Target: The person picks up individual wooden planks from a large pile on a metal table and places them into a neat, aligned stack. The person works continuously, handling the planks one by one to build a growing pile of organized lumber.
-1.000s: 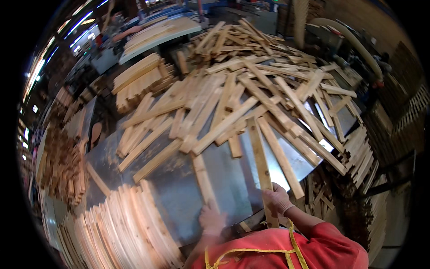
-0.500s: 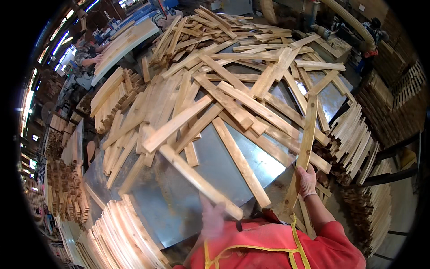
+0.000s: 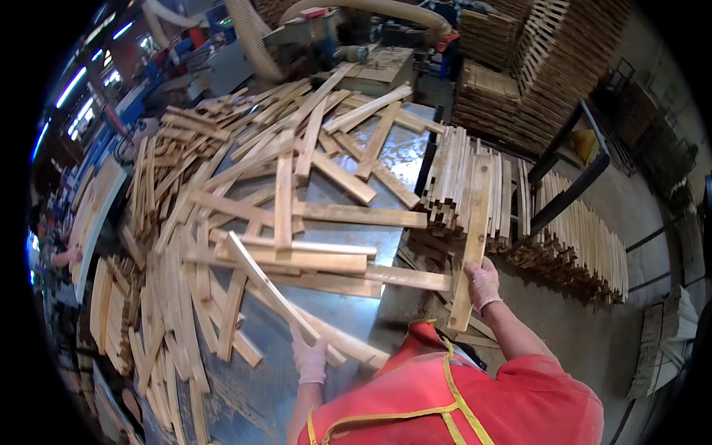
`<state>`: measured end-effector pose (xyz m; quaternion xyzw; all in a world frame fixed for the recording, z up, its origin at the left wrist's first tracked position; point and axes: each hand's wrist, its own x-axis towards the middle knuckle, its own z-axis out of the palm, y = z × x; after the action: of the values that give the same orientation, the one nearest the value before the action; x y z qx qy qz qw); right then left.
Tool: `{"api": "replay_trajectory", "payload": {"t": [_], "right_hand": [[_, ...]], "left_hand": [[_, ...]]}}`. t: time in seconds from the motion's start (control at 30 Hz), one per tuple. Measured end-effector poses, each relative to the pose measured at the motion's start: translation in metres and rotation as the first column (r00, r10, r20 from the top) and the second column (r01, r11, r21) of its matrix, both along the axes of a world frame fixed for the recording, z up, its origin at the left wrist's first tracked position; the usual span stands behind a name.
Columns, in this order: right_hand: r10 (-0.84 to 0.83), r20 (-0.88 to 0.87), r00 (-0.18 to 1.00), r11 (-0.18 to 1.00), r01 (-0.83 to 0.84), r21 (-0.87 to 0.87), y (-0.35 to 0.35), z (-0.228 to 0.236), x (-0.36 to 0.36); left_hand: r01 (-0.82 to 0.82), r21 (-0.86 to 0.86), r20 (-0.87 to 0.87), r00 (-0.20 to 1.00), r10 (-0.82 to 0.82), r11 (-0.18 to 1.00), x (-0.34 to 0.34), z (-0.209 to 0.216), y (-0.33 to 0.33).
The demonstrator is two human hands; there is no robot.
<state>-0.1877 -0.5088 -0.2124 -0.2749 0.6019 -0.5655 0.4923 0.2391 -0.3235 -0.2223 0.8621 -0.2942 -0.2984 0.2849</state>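
My right hand (image 3: 483,285), in a pale knitted glove, is closed round a long wooden board (image 3: 477,215) near its lower end. That board stands out past the table's right edge, its far end over a stack. My left hand (image 3: 309,357), gloved too, is on a narrower wooden board (image 3: 268,288), thumb and fingers at its near end; the fingers' far side is partly hidden. Under this board another board (image 3: 348,343) lies slantwise toward my red apron. Several loose boards (image 3: 326,262) cross each other on the metal table (image 3: 348,308) beyond.
A neat stack of boards (image 3: 454,178) stands right of the table, with a longer stack (image 3: 582,237) behind a dark metal frame (image 3: 567,189). Slatted pallets (image 3: 486,93) rise at the back. A ribbed hose (image 3: 252,41) hangs near machinery. At far left, another person's hand (image 3: 68,256) shows.
My view has swung right, bringing the side stacks nearer the middle. My right hand keeps its board, now over the stack. My left hand, blurred before, is now clearly at a board's near end.
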Motion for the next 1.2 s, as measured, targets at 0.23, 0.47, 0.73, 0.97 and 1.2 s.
{"api": "replay_trajectory", "payload": {"t": [0.23,0.47,0.73,0.97,1.2], "right_hand": [[-0.066,-0.431,0.900,0.963,0.170,0.208,-0.115,-0.056,-0.119],[0.122,-0.688,0.716,0.943,0.133,0.304,-0.306,-0.181,-0.184],[0.465,-0.568,0.679,0.870,-0.233,0.434,-0.398,-0.239,-0.155],[0.565,-0.613,0.552,0.718,-0.695,0.035,-0.287,-0.126,-0.039],[0.432,-0.880,-0.200,0.195,-0.931,0.307,-0.125,-0.070,0.082]], "left_hand": [[-0.217,0.239,0.237,0.958,0.160,0.947,-0.056,-0.011,-0.067],[-0.448,0.339,0.394,0.866,0.308,0.827,-0.101,-0.031,-0.133],[-0.510,0.116,-0.324,0.792,0.517,0.853,-0.051,-0.163,-0.007],[-0.510,0.342,0.283,0.857,0.430,0.790,-0.104,-0.026,-0.138],[-0.648,-0.105,-0.434,0.713,0.551,0.754,-0.090,-0.016,-0.011]]}}
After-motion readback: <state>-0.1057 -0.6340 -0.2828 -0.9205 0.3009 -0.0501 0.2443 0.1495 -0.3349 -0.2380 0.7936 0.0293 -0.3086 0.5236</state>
